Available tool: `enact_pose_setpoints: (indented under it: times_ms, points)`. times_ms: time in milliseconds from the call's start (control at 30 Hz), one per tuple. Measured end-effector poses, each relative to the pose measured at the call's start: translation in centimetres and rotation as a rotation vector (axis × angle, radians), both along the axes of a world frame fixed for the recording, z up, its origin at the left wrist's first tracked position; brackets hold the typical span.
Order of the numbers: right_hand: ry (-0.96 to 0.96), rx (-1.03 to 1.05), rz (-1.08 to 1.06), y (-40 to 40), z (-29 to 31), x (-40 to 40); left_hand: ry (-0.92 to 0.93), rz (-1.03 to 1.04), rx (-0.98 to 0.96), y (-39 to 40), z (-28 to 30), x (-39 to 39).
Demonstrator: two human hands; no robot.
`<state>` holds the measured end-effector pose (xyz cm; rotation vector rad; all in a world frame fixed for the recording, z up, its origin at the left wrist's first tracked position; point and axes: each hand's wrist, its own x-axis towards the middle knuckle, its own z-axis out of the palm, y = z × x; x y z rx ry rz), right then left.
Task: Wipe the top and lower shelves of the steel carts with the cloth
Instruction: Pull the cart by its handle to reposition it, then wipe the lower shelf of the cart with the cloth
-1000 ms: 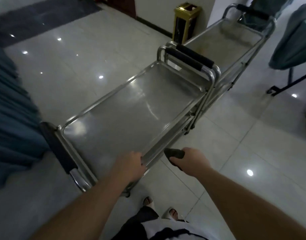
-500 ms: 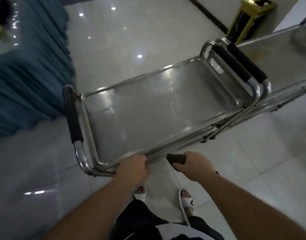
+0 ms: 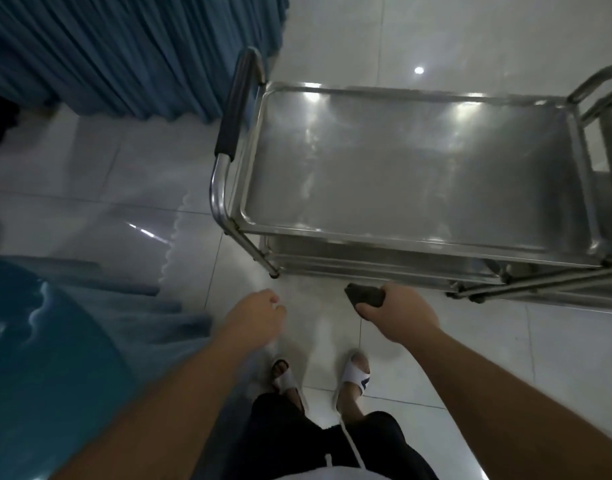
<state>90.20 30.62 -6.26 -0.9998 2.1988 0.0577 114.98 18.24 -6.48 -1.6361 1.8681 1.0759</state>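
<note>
The left hand (image 3: 259, 315) has let go of the cart. Half a second ago it was holding the near rim of the top shelf; now it hangs in the air over the floor tiles (image 3: 332, 317), apart from the steel, with the fingers loosely curled and nothing in them. The grip on that side is therefore released. It seems the moving of the cart is finished, and the person stands now in front of its long side.

The steel cart (image 3: 249, 223) stands just ahead, with the black-padded handle (image 3: 233, 109) at its left end, near the blue pleated drape (image 3: 124, 53). Its top shelf (image 3: 412, 161) is bare and shows light reflections; whether it is already wiped, one cannot tell. Under it only the front edge of the lower shelf (image 3: 367, 261) shows.

The right hand (image 3: 398, 313) is clenched on the dark cloth (image 3: 365, 295), which sticks out to the left from the fist. The cloth is held low, just before the lower shelf, and touches no surface. Probably the wiping begins next, perhaps with the lower shelf.

At the far right, part of the second cart (image 3: 602, 98) stands against the first. In the earlier frames the carts ran diagonally away from the person; now the near cart lies across the view, seen from more directly above.
</note>
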Motion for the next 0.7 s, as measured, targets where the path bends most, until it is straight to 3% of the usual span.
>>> enact_pose_setpoints:
  times_ms: [400,567,700]
  points:
    - [-0.209,-0.138,-0.042,-7.3,-9.4,8.0,0.014,0.054,-0.097,-5.4,-10.4,6.2]
    - [-0.216,-0.174,-0.047,-10.5,-14.8,9.3,0.128,0.330,-0.064,-7.9,-15.7,6.9]
    - [-0.209,-0.199,-0.045,-12.0,-19.2,8.8,0.171,0.444,-0.200,-9.8,-19.8,6.6]
